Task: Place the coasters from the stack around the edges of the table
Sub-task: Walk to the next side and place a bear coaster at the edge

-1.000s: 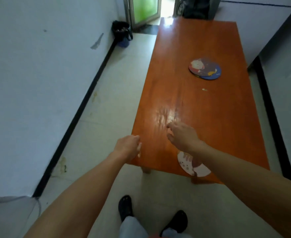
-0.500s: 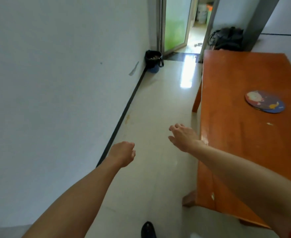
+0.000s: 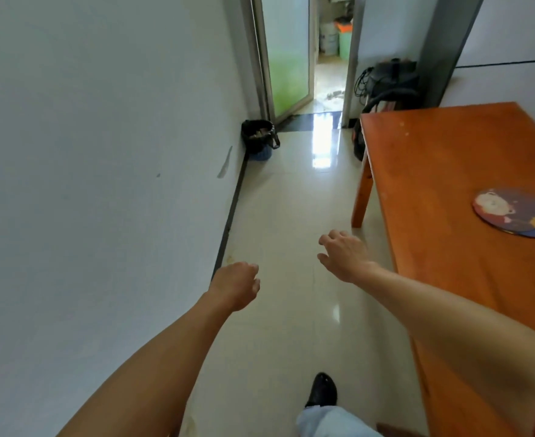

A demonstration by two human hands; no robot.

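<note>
One view only: head cam, wide-angle, worn on person, looks fwd + down along corridor floor (image 3: 291, 247). Both forearms reach into frame from bottom; left hand (image 3: 236, 283) and right hand (image 3: 345, 258) near lens, mid-frame. Shoe (image 3: 322, 389) at bottom edge, so tilt steep. Wall (image 3: 102, 184) fills left side, close. Table (image 3: 433, 190) along right edge, cut off by frame. Doorway (image 3: 327, 58) far, top centre. Edges bowed by lens. No 2nd view, so no shared area.
</note>
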